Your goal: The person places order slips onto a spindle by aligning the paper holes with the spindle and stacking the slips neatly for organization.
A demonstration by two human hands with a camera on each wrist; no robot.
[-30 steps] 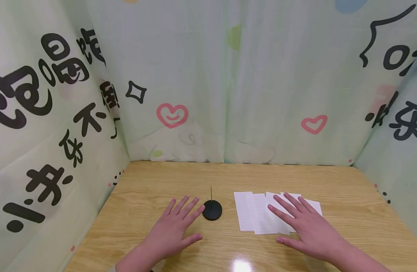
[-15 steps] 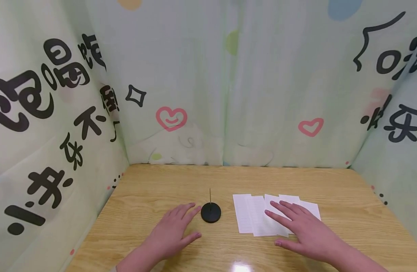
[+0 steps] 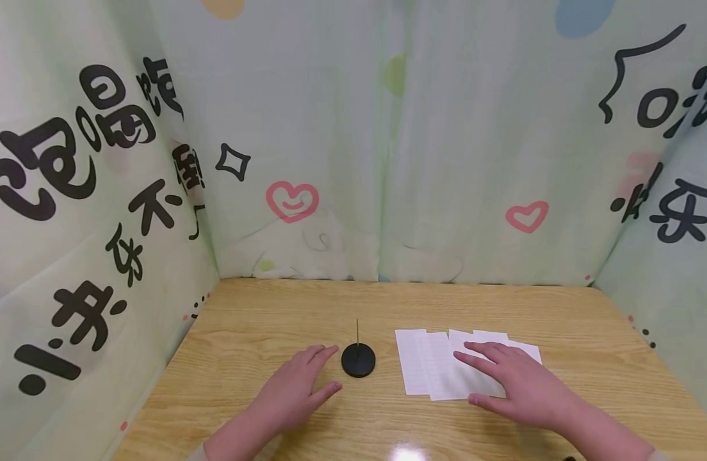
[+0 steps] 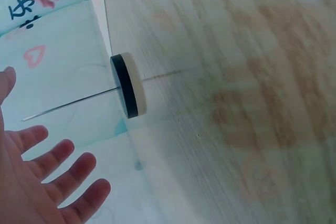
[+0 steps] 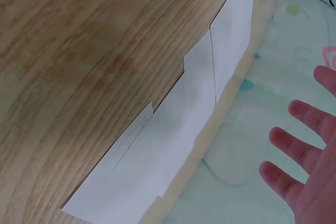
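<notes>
The left hand point(image 3: 292, 389), fingers parted and holding nothing, is positioned near the black base point(image 3: 358, 362), whose spike point(image 3: 357, 331) stands upright above the table point(image 3: 296, 307). The right hand point(image 3: 526, 389), likewise unloaded with fingers apart, hangs by the overlapping paper sheets point(image 3: 437, 371), which lie right of the base. Puncture hazard: the exposed spike may prick a finger lowered onto it. Displacement hazard: a sideways knock may shift or tip the base. Separation fault: overlapped edges may cause several sheets to lift together.
</notes>
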